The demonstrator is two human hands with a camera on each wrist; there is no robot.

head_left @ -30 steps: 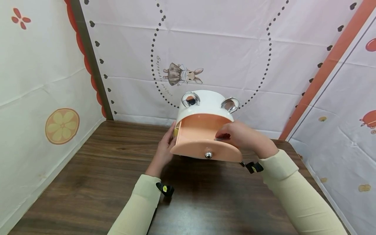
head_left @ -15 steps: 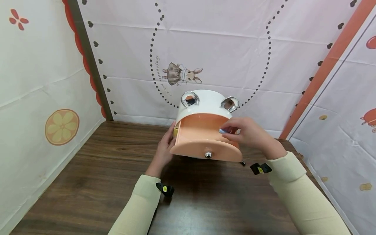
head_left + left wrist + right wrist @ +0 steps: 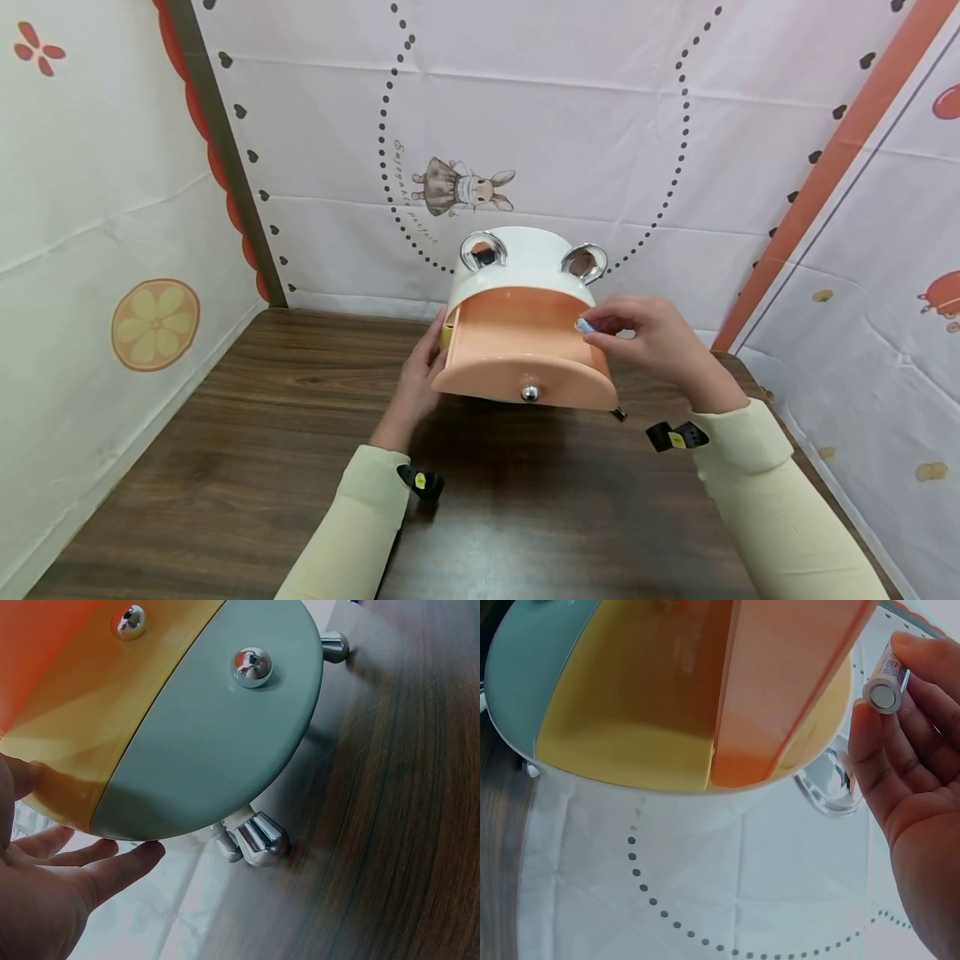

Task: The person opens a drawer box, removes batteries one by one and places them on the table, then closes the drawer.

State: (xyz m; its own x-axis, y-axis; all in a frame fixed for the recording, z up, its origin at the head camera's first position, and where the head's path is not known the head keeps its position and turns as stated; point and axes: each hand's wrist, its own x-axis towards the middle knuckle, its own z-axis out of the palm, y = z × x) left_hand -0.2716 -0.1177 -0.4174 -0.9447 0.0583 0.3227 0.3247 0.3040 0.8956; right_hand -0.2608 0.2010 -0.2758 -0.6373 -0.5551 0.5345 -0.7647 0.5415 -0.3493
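A small white drawer cabinet (image 3: 517,265) with two shiny ear-like rings stands at the back of the table. Its top orange drawer (image 3: 480,379) is pulled out; below, the yellow drawer (image 3: 161,664) and green drawer (image 3: 202,742) are closed, each with a silver knob. My left hand (image 3: 418,379) rests on the cabinet's left side, fingers fairly straight along the side and thumb at the front edge. Over the right edge of the orange drawer, my right hand (image 3: 652,337) pinches a small battery (image 3: 889,679) between thumb and fingertips, its flat silver end showing.
The cabinet stands on short silver feet (image 3: 259,838) on the dark wooden table (image 3: 225,467). A patterned cloth (image 3: 525,108) hangs close behind it, and more cloth lines both sides. Black straps (image 3: 675,436) are on the wrists.
My right hand has risen out of the orange drawer and shifted right, bringing the battery into sight. The left hand stays on the cabinet's side.
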